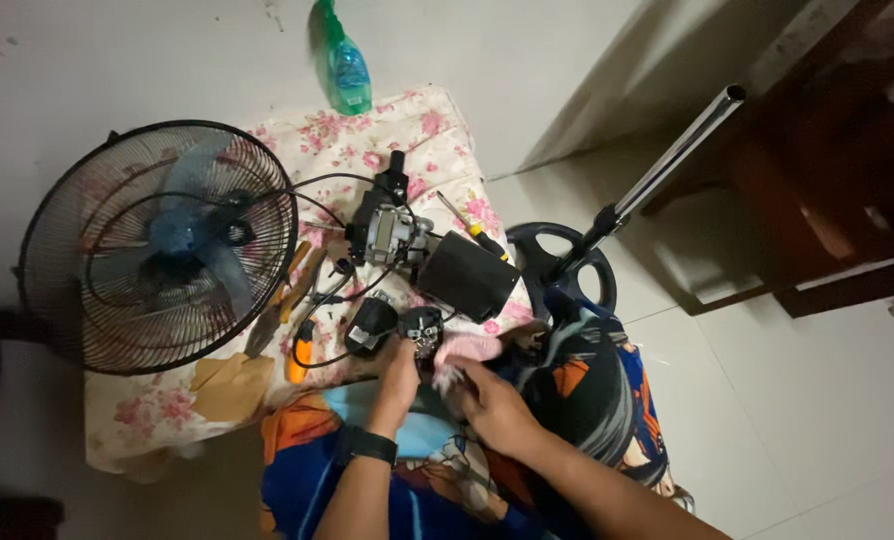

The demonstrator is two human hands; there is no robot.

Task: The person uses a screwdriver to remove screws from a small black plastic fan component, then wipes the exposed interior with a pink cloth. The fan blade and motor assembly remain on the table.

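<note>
My left hand (399, 378), with a black band on its wrist, touches a small black switch part (423, 328) at the near edge of a floral cloth (422, 130). My right hand (492, 402) grips a pink rag (464, 352) right beside that part. Wires run from it to a black capacitor block (370, 326) and up to the bare fan motor (387, 228). A black motor cover (466, 274) lies to the right of the motor.
A fan cage with blue blades (157, 245) lies at the left. Pliers (279, 305), an orange-handled tool (300, 355) and a screwdriver (472, 228) rest on the cloth. A green spray bottle (345, 62) stands behind. The fan's chrome pole and round base (607, 215) stand right, by dark wooden furniture (837, 170).
</note>
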